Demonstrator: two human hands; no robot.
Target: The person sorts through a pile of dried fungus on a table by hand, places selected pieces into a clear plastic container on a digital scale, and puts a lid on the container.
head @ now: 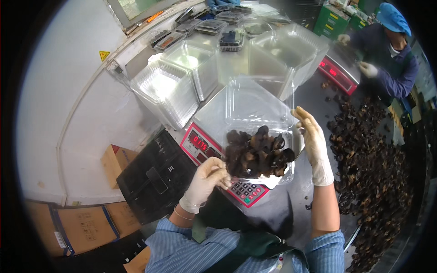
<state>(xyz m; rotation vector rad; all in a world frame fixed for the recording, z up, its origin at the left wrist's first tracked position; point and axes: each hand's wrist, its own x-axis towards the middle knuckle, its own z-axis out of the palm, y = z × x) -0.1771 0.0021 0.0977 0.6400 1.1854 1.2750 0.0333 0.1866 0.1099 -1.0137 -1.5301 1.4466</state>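
Note:
A clear plastic clamshell box (290, 174), its lid (256, 102) folded back, is over the weighing scale (205, 123) in front of me. Dark brown mushrooms (256, 153), apparently wood ear, fill its base. My left hand (210, 175), in a pale glove, pinches the box's near left corner. On the far side, my gloved right hand (312, 143) has its thumb and fingertips at the right edge, by the hinge. The scale's lit display (198, 140) shows left of the box, and its keypad (244, 191) is partly covered below it.
Stacked clear trays (164, 92) stand at back left, more clear containers (286, 54) at back right. Filled boxes (211, 25) sit beyond. Loose mushrooms (368, 163) spread across the metal table (300, 204) at right. A co-worker (389, 58) stands by a second scale (338, 75). A black crate (153, 177) is at left.

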